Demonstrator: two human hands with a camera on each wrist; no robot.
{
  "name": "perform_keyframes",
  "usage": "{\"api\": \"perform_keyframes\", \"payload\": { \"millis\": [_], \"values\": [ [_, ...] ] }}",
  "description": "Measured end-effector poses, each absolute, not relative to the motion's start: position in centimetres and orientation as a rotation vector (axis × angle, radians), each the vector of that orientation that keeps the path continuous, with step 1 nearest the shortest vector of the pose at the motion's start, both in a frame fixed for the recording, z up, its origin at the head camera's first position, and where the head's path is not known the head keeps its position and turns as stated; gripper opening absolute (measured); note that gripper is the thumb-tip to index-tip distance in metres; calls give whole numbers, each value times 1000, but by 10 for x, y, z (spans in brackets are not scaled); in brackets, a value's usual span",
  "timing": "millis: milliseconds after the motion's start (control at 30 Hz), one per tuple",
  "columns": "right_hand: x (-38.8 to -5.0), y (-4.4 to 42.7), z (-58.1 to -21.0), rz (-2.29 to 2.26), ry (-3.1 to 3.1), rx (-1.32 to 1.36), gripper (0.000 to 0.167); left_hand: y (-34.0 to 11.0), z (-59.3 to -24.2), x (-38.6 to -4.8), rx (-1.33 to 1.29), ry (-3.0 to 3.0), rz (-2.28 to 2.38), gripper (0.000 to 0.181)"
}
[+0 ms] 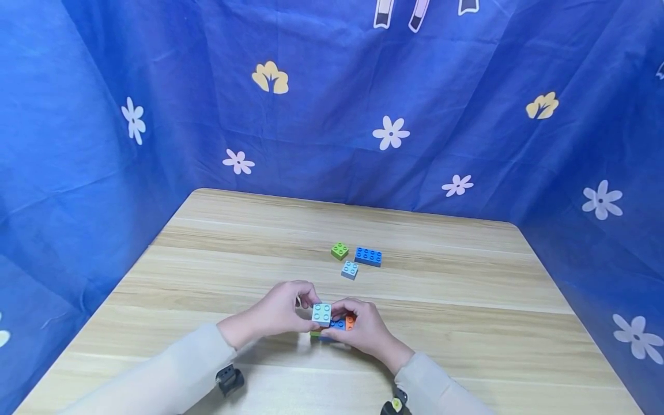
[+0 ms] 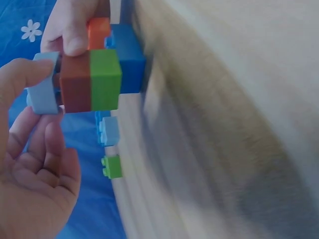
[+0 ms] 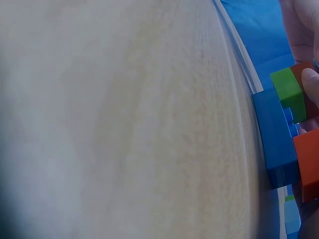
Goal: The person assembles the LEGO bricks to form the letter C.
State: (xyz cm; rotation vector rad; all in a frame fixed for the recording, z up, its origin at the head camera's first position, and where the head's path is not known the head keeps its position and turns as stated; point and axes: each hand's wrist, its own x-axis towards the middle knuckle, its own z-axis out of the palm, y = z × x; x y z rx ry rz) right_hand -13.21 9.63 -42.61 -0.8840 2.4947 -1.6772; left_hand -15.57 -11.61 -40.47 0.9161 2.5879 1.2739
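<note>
My left hand pinches a light blue square brick between thumb and fingers. This brick sits slightly tilted on top of a reddish-brown brick, with a narrow gap showing studs between them. Under the brown brick is a green brick, set on one end of a long blue brick lying on the table. An orange brick stands on the blue brick's other end. My right hand holds the brown brick, its thumb on the near side; its other fingertips are partly hidden.
Beyond the hands lie a loose green brick, a blue eight-stud brick and a light blue brick. The wooden table is bordered by a blue patterned cloth at the back and sides.
</note>
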Motion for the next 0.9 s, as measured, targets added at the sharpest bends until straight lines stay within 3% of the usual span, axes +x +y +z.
{"api": "perform_keyframes", "payload": {
  "millis": [267, 567, 767, 900],
  "values": [
    [-133, 97, -429, -1658, 2514, -917, 30, -115, -404, -157, 900, 2550, 1268, 30],
    [-147, 100, -463, -1654, 2527, -887, 35, -115, -406, -156, 898, 2534, 1310, 31],
    [-148, 102, -460, -1648, 2508, -950, 46, -116, -407, -155, 893, 2556, 1294, 31],
    [-149, 103, -455, -1665, 2530, -1023, 45, -116, -406, -156, 924, 2556, 1300, 30]
  ]
}}
